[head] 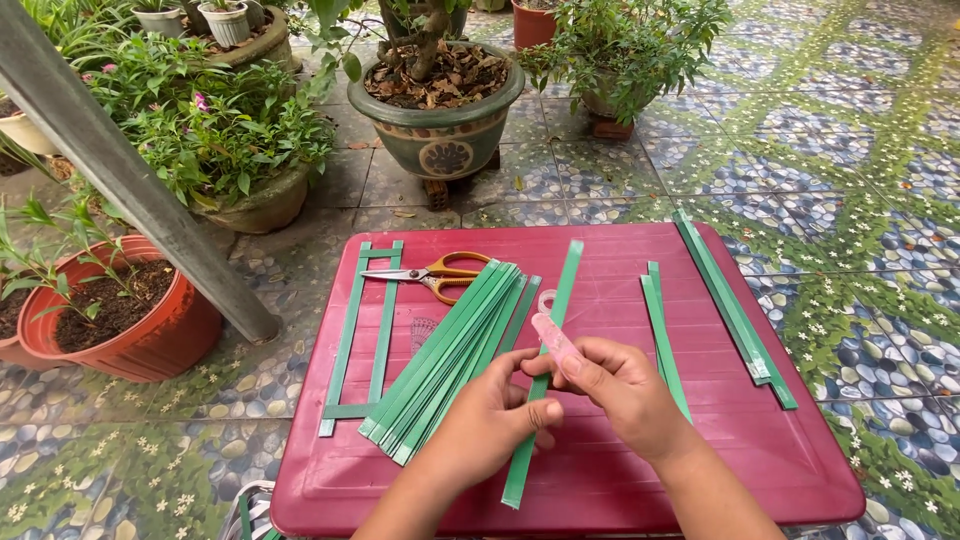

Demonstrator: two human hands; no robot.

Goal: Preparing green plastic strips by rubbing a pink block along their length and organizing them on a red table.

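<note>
Green strip [545, 375] is what both your hands meet on: a long, narrow band lying lengthwise down the middle of the dark red counter [600, 470], its near end reaching almost to the front edge. Your left hand [490, 420] pinches the strip about halfway along, thumb on top. Your right hand [625, 390] is closed around a small pink cutter [553, 338] (its tip points up and left), held right over the strip. Just left of the strip lies a fanned bundle of green strips [450, 360], angled from upper right to lower left. Further left sits a ladder-like frame of strips [362, 340], two long sides joined by short crosspieces. Orange-handled scissors [435, 272] rest at the counter's far side, touching the top of the bundle. Right of your hands lie a short pair of strips [655, 310], and a longer set of strips [725, 300] runs along the right edge. Potted plants [440, 100] stand beyond on the patterned tile floor [850, 150].
</note>
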